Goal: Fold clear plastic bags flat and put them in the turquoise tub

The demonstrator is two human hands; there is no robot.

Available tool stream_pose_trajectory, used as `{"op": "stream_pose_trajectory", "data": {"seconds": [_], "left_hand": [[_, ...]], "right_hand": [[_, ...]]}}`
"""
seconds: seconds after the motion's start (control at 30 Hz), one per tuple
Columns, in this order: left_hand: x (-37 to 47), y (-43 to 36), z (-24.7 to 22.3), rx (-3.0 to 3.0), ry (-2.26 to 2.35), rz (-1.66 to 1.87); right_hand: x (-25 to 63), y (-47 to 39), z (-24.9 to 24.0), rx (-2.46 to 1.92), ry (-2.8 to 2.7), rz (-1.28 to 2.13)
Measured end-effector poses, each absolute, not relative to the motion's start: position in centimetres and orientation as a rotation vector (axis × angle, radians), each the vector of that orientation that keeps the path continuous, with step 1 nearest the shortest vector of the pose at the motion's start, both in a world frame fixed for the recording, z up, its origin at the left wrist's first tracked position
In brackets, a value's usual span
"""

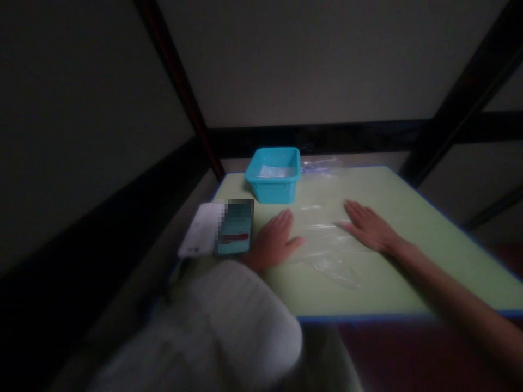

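A clear plastic bag lies flat on the pale yellow-green table, its near end crumpled. At its left edge my left hand rests flat, fingers stretched out and thumb apart. My right hand lies at the right edge of the bag, palm down with fingers extended and the thumb on the plastic. Neither hand grasps anything. Beyond my left hand stands a turquoise plastic basket with white paper or sheets inside.
Left of my left hand lie a dark green blurred-out item with a red mark and a white flat object. More clear plastic sits behind the basket's right side. A wall with dark beams borders the table's far edge.
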State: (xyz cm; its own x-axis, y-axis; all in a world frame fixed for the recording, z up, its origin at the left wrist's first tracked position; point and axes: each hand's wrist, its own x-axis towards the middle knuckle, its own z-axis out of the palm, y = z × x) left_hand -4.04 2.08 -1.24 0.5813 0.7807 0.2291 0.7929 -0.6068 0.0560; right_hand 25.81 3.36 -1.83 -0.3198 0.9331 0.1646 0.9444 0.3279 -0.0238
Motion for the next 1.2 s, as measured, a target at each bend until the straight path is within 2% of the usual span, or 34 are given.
{"op": "stream_pose_trajectory", "data": {"seconds": [0.73, 1.2], "left_hand": [[-4.3, 1.5, -0.7, -2.767, -1.414, -0.291], [-4.2, 1.6, -0.9, -2.765, -1.428, -0.297]], "right_hand": [[28.2, 3.8, -1.6, -1.835, -2.382, 0.010], [28.6, 4.2, -1.5, -1.907, -2.318, -0.048]]}}
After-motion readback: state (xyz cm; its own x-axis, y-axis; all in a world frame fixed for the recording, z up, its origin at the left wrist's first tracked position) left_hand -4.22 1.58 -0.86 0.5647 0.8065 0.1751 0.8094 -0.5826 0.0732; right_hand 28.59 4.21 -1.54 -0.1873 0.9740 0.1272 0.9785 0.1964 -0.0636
